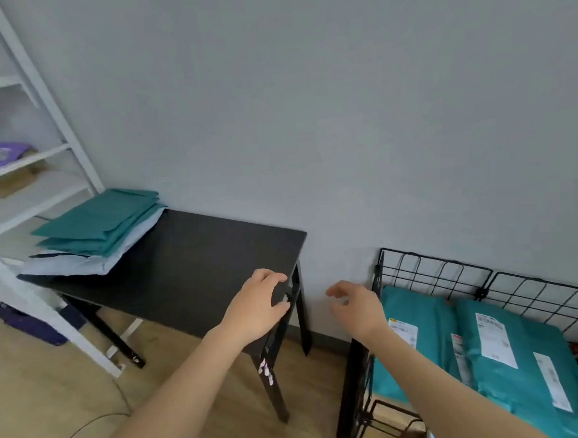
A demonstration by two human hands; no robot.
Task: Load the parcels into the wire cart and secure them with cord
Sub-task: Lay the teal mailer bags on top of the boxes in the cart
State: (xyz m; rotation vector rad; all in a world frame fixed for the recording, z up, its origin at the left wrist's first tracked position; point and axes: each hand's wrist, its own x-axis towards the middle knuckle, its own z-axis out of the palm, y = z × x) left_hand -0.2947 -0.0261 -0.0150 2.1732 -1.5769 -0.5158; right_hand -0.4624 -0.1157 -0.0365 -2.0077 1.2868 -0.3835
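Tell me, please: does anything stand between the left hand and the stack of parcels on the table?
Nothing visible does. Only the bare top of the table lies between the left hand and the stack of parcels.

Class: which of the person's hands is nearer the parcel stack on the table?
Left. The left hand is right of the stack, at the table corner; the right hand farther right, by the wire cart.
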